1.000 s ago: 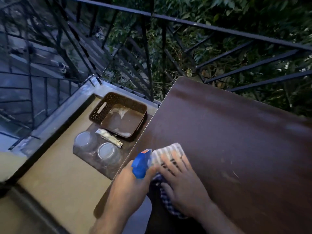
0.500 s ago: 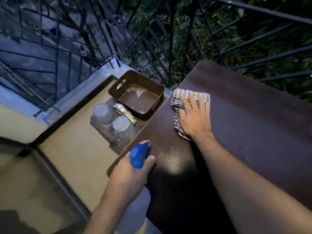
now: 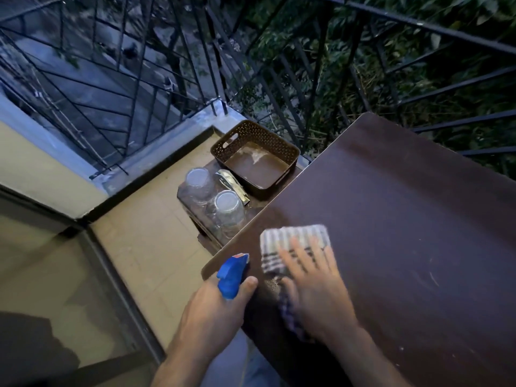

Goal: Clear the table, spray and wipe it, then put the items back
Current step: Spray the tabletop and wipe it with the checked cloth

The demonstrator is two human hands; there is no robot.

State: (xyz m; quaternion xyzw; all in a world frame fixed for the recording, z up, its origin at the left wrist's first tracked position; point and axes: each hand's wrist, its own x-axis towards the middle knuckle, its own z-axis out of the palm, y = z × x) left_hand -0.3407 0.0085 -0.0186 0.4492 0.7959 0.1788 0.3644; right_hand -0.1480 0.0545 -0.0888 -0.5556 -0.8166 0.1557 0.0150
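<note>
Dark brown desk (image 3: 405,219) on balcony, black railing (image 3: 279,79) behind. Right hand (image 3: 312,291) flat on striped cloth (image 3: 293,241); left hand (image 3: 212,311) grip around blue spray bottle (image 3: 231,275).

Your left hand (image 3: 212,311) is curled into a closed grip, thumb stretched forward along the top, forearm running up from the lower edge of the view. Your right hand (image 3: 312,291) lies flat, palm down, fingers (image 3: 304,255) spread and pointing away from you, blurred; its bare forearm angles in from the lower right.
</note>
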